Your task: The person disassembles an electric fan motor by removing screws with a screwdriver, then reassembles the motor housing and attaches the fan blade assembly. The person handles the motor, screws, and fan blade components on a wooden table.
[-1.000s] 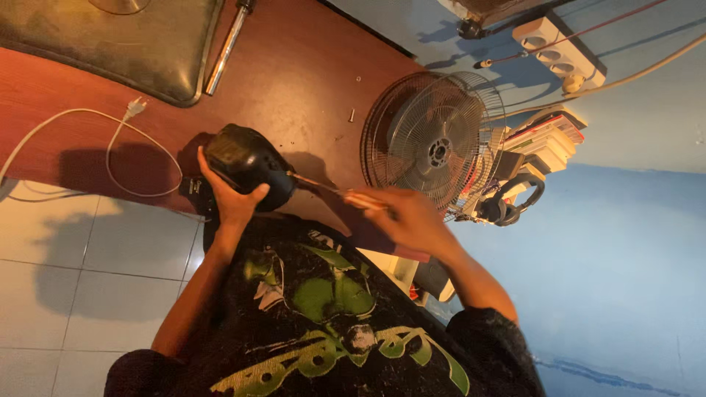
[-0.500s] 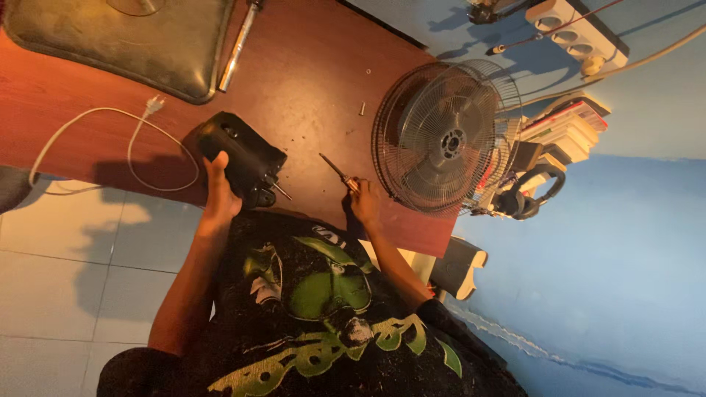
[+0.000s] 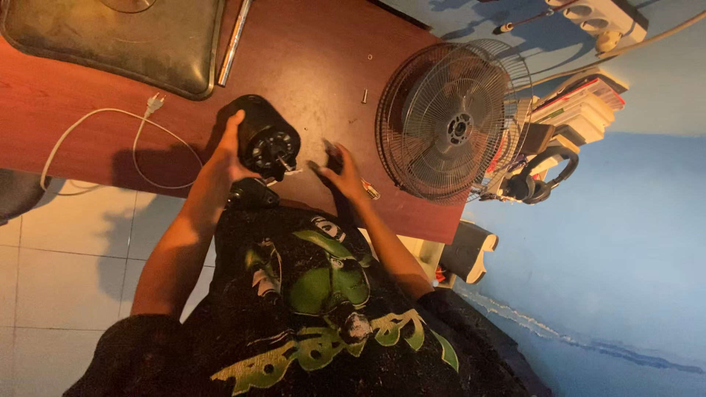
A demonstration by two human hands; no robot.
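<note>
Hands work at the near edge of a reddish-brown wooden counter [image 3: 95, 88]. The left hand [image 3: 224, 158] is clamped on a black, round, drum-shaped fan motor housing [image 3: 266, 140], its grip wrapped around the housing's left side; the housing lies on the counter with its face and short metal shaft [image 3: 283, 163] turned toward the person. The right hand [image 3: 344, 170] rests on the counter just to the right of the housing, its grip curled around a small dark tool, of which only a short dark end [image 3: 331, 149] shows above the fingers, so its kind cannot be told. To the right of that hand a round wire fan guard [image 3: 448, 121] lies flat on the counter, its edge hanging past the counter's end. A small screw [image 3: 364, 95] lies on bare wood between housing and guard. A white power cord with plug [image 3: 143, 117] loops across the counter's left part, and a dark, worn, rectangular tray [image 3: 110, 44] sits at the far left corner, with a metal rod [image 3: 234, 40] beside it.
</note>
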